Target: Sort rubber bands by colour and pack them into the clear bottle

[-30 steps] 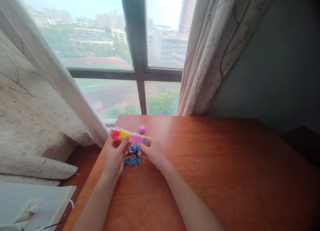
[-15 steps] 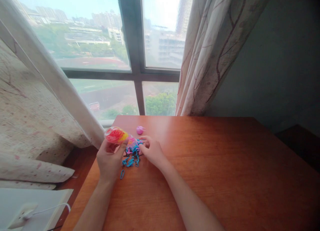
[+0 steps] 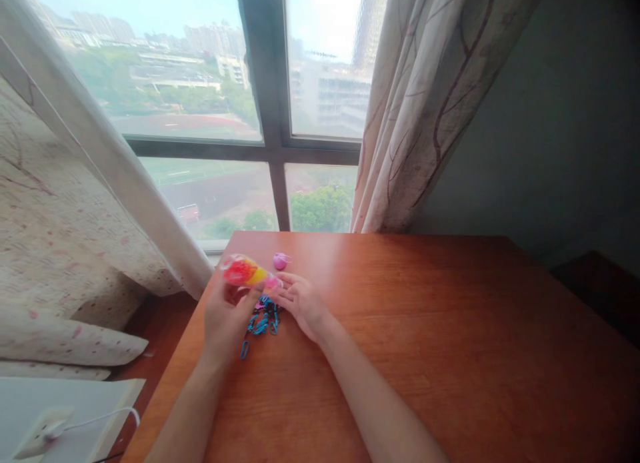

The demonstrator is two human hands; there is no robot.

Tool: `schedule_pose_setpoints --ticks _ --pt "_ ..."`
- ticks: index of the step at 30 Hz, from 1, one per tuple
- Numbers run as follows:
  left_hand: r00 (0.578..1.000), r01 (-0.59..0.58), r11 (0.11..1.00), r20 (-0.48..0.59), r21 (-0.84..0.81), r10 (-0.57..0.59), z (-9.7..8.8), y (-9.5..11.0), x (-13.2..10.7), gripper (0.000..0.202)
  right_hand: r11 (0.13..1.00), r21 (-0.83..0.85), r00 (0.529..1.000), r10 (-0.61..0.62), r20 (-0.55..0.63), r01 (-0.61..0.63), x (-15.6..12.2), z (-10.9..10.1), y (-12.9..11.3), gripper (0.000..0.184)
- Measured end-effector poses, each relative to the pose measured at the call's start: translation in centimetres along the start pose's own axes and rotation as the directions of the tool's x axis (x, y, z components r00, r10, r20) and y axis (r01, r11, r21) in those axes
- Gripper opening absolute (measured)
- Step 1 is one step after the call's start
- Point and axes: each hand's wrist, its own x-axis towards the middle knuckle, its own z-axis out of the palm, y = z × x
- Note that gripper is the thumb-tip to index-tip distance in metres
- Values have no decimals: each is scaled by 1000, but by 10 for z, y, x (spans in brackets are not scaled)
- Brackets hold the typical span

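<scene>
My left hand (image 3: 226, 318) grips a clear plastic tube (image 3: 246, 272) filled with red, yellow and pink clips, held nearly level just above the wooden table (image 3: 450, 329). My right hand (image 3: 301, 301) is at the tube's open pink end, fingers pinched together there; what they pinch is too small to make out. Below and between both hands lies a small heap of blue and pink paper clips (image 3: 261, 320). One blue clip (image 3: 244, 349) lies apart, near my left wrist. A pink cap (image 3: 281, 260) rests on the table just beyond the tube.
The table stands against a window (image 3: 220, 116) with patterned curtains (image 3: 425, 103) on both sides. A white box with a socket and cable (image 3: 55, 416) sits at the lower left, off the table's left edge.
My left hand has lowered and levelled the tube, which was tilted up half a second ago. My right hand has come back up from the clip heap to the tube's end.
</scene>
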Motion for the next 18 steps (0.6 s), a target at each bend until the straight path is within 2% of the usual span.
schedule_pose_setpoints --ticks 2,3,7,9,12,13,18 --pt "989 61 998 135 -12 -59 1 2 1 44 998 45 998 31 56 -33 -3 1 -3 32" --pt "987 67 998 146 -12 -65 1 3 1 44 997 64 997 41 72 -46 -3 1 -4 31" --pt "996 -70 998 -58 -3 70 1 4 0 37 989 141 998 31 55 -39 -4 -1 -8 30" --pt "996 -82 996 -45 -22 81 1 3 0 36 984 174 997 28 69 -39 -5 -2 -10 29" --pt "996 -6 999 85 -45 10 0 3 2 39 977 205 993 40 107 -62 -6 -2 -12 31" --pt "995 14 999 97 -44 -10 -1 3 3 38 977 202 993 44 110 -66 -7 -2 -12 31" --pt "999 6 996 -53 -92 -10 -5 -1 7 34 999 51 999 -1 52 -1 -5 0 -9 39"
